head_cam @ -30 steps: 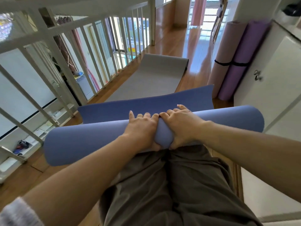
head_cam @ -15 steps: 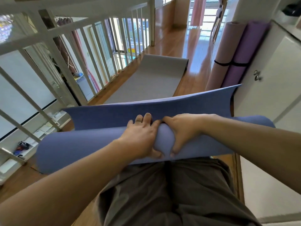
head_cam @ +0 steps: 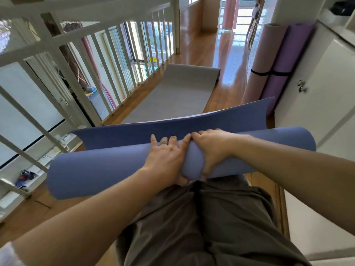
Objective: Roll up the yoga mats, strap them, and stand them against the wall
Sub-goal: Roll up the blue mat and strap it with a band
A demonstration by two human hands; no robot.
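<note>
Grip: we're wrapping L hand (head_cam: 165, 160) & R hand (head_cam: 213, 150) round blue mat (head_cam: 96, 169), mid-roll.
Axis: running left-right across frame; loose flap (head_cam: 172, 129) rising just beyond.

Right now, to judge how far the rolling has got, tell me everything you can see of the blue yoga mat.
The blue yoga mat is matte and foam-like, mostly wound into a roll held crosswise above the person's lap. Its last stretch is unrolled, a loose flap rising behind the roll and curling up at the right. The left hand wraps the roll's middle, fingers spread over the top; the right hand grips it beside, thumb underneath. No strap is on it.
</note>
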